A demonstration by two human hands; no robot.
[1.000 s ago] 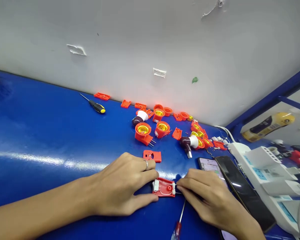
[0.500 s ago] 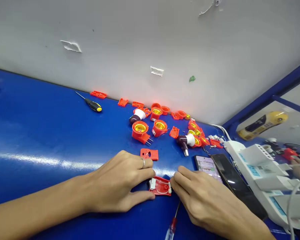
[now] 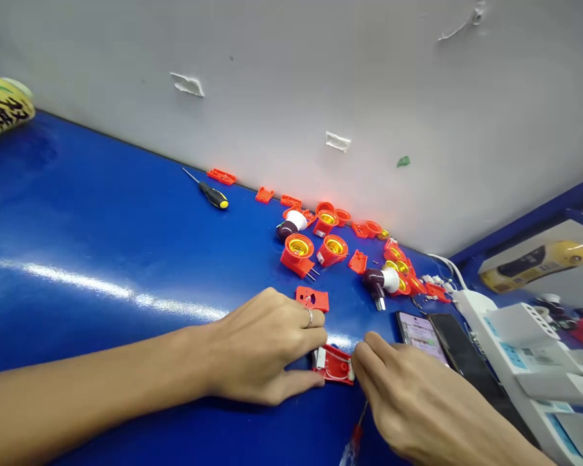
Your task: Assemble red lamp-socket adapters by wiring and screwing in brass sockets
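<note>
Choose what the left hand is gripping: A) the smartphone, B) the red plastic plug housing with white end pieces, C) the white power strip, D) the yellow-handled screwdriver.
B. The left hand has its thumb and fingers at the near end of the red plastic plug housing.

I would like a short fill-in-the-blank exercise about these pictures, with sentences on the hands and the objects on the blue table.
The left hand wears a ____ on one finger.
Between the left hand and the right hand lies a small ____ plastic housing.
Near the wall, a screwdriver has a yellow and ____ handle.

Missing words: ring; red; black.
</note>
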